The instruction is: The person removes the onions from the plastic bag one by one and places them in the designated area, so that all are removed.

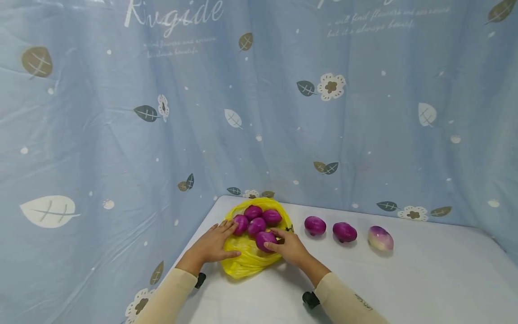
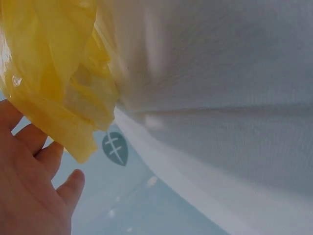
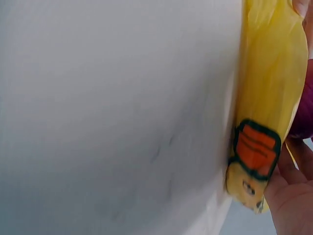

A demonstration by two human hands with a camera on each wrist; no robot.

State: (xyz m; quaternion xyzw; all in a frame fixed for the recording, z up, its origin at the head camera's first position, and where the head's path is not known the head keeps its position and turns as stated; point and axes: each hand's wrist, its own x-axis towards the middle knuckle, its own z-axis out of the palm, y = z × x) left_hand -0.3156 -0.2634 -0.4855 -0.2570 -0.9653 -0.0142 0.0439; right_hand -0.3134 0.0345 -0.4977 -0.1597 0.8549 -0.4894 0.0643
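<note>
The right hand (image 1: 292, 246) grips a red onion (image 1: 265, 241) between thumb and fingers at the right side of the yellow plastic bag (image 1: 243, 263), over its opening; the far ends of some of its fingers are hidden by the onion. The left hand (image 1: 214, 243) lies at the bag's left edge with fingers extended and thumb spread apart, grasping nothing; its fingertips reach the leftmost onion in the bag, though whether they press on it or on the plastic is hard to tell.

Inside the bag, beyond the gripped onion, sit four more red onions (image 1: 256, 227) in a close cluster, their undersides hidden. The left wrist view shows none of them, only the bag's crumpled outer side, with some of the left hand's fingertips out of sight behind the plastic. The right wrist view shows an orange, dark-outlined cartoon print (image 3: 257, 149) on the bag's outer side; in the head view just dark scraps of print appear. There the gripped onion and the right hand are both cut off by the frame.

To the right of the bag, on the white-covered bench (image 1: 425, 279), two loose red onions (image 1: 345, 231) and a purple-and-cream bulb (image 1: 380, 238) form a spaced row. Behind the bag hangs a blue leaf-patterned curtain (image 1: 275, 148).
</note>
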